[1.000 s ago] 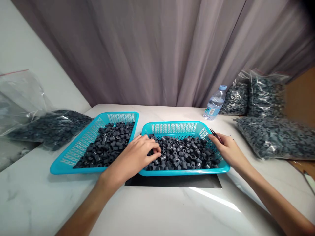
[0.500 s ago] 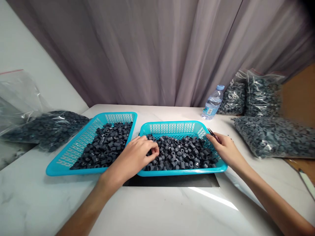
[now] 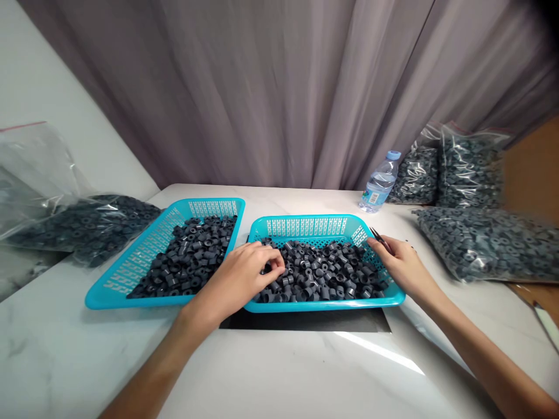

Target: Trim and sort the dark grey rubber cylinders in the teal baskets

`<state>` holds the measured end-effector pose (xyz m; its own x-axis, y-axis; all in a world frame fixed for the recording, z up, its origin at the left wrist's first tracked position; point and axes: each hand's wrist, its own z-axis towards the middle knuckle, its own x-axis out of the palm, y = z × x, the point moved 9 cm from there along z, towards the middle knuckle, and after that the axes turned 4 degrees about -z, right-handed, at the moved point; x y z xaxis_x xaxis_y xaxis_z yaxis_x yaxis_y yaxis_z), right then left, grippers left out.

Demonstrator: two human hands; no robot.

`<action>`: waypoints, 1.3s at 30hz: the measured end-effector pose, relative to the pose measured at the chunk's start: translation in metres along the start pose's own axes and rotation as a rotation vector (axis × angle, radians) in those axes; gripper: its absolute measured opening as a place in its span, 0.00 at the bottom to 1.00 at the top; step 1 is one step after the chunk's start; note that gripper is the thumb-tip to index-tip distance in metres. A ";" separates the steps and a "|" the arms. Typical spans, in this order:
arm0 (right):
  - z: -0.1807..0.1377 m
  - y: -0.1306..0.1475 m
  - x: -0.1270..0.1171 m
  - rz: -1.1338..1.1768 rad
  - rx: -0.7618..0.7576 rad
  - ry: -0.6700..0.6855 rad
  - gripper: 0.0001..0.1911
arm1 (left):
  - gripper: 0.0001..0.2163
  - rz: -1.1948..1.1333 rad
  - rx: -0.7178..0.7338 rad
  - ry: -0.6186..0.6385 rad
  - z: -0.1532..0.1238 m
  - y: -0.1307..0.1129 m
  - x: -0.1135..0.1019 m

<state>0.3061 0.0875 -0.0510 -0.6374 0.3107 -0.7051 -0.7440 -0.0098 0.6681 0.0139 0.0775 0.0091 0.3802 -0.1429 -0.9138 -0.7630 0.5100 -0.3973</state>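
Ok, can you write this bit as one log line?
left hand: fingers among rings in right basket | right hand: holds tweezers, at basket rim

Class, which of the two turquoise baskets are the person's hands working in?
The right basket, nearer the water bottle: the left hand rests in its rings, the right hand, holding tweezers, at its edge. The left basket is untouched.

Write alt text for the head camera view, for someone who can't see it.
A person's left hand touches dark grey rings in a turquoise basket; the right hand holds tweezers at its rim. A second basket of rings sits to its left.
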 end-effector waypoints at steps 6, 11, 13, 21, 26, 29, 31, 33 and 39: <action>0.000 -0.002 0.002 0.014 0.015 0.024 0.26 | 0.11 -0.100 -0.138 -0.130 -0.011 0.023 -0.033; 0.000 -0.006 0.003 -0.002 0.027 0.031 0.27 | 0.14 -0.159 -0.256 -0.231 -0.025 0.051 -0.065; 0.000 -0.008 0.004 0.001 0.033 0.037 0.27 | 0.15 -0.094 -0.283 -0.267 -0.032 0.064 -0.077; 0.001 -0.010 0.004 0.011 0.029 0.027 0.27 | 0.16 0.466 -0.394 -0.446 -0.050 0.084 -0.108; 0.001 -0.008 0.003 0.013 0.005 0.013 0.26 | 0.10 0.205 0.045 -0.243 -0.012 0.013 -0.045; 0.001 -0.006 0.002 0.012 0.010 0.013 0.27 | 0.09 0.075 0.098 -0.089 0.003 -0.010 -0.009; 0.000 -0.004 0.002 0.020 0.014 0.016 0.27 | 0.10 0.052 0.044 -0.069 0.008 -0.010 0.003; 0.000 -0.003 0.001 0.031 0.013 0.016 0.27 | 0.10 0.044 0.000 -0.066 0.010 -0.006 0.008; -0.001 -0.001 0.000 0.022 -0.003 0.005 0.27 | 0.05 0.030 -0.016 -0.070 0.011 0.001 0.010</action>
<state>0.3068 0.0869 -0.0519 -0.6546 0.3053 -0.6916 -0.7305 -0.0196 0.6827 0.0229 0.0864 0.0006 0.3927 -0.0678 -0.9171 -0.7825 0.4994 -0.3720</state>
